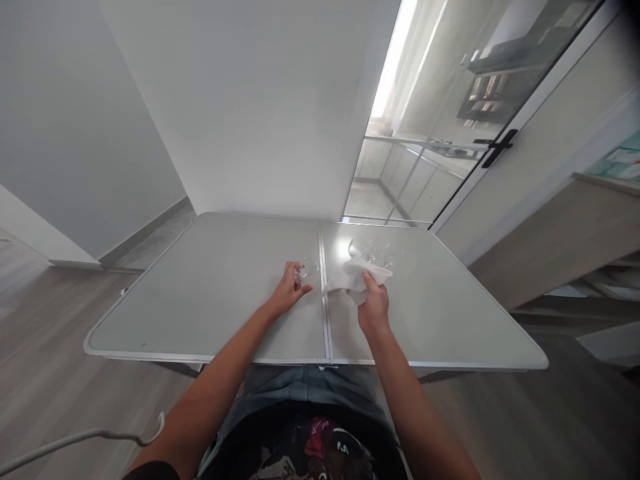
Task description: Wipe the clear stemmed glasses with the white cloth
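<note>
My left hand is over the table, left of its centre seam. Its thumb and curled fingers close around the near side of a small clear, rounded piece, which looks like glass or plastic; its exact kind is hard to make out. Right of the seam, my right hand grips a crumpled white cloth, thumb on top, with folds hanging toward the left. Just beyond the cloth lies a group of clear, shiny pieces, partly hidden by it. Their outlines blur into the tabletop.
The pale folding table has a metal rim and a seam down the middle. A white wall meets its far edge. Behind on the right is a glass door with a black handle. Wooden shelving stands at the right.
</note>
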The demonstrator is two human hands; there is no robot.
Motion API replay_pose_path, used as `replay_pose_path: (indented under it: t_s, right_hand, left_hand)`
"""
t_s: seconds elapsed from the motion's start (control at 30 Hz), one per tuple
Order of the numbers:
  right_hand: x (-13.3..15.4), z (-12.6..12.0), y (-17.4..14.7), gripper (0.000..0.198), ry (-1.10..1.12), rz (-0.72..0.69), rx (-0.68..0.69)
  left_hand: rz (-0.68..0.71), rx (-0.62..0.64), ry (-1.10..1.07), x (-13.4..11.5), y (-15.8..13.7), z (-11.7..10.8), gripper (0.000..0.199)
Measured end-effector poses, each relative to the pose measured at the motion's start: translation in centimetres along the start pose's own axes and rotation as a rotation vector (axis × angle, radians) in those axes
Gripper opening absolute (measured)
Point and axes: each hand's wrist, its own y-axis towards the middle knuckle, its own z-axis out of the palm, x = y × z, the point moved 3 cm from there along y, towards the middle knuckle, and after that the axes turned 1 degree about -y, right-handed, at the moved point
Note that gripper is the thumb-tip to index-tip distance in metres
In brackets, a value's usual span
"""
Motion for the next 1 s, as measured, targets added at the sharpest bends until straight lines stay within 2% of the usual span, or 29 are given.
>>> replay_pose_path:
  t_s: [0.03,0.1,0.2,0.3,0.4,0.6,0.7,0.8,0.93,1.0]
  right_hand:
    - [0.5,0.2,-0.3,0.033,-0.076,-0.112,-0.015]
    - [1.0,1.2,-1.1,0.031,-0.258,-0.278,0.065]
    - [0.6,3.0,-2.2,0.024,-0.51,-0.429,0.334]
    - [-0.3,3.9,-2.2,0.015,-0.716,-0.492,0.562]
    - [-0.9,3.7,-1.1,0.018,-0.769,-0.391,0.662]
    - [-1.8,2.9,0.5,0.039,-0.577,-0.088,0.734]
    - [-2.3,2.6,0.6,0.034,-0.509,-0.074,0.693]
    - [-1.8,2.6,0.5,0.023,-0.588,-0.269,0.771]
    - [0.2,2.7,0.6,0.018,-0.94,-0.694,1.092]
    - [0.9,2.6,1.0,0.016,-1.031,-0.792,1.186]
  left_hand:
    - [0.02,0.012,0.03,0.1,0.0,0.1,0.047]
    - [0.042,0.003,0.119,0.4,0.0,0.1,0.046]
    - [0.066,-0.057,0.273,0.8,-0.2,-0.2,0.057]
    - [0.152,-0.089,0.414,0.8,-0.5,-0.6,0.054]
    - [0.228,-0.063,0.521,0.6,-0.8,-0.7,0.047]
    - [0.347,-0.012,0.599,0.0,-0.9,-0.1,0.047]
    - [0.397,-0.071,0.691,0.1,-1.0,0.0,0.054]
    - [0.447,-0.102,0.812,0.2,-1.2,0.0,0.059]
    - [0.512,-0.127,0.919,0.2,-1.5,0.1,0.062]
    - [0.531,-0.156,0.927,0.2,-1.5,0.2,0.062]
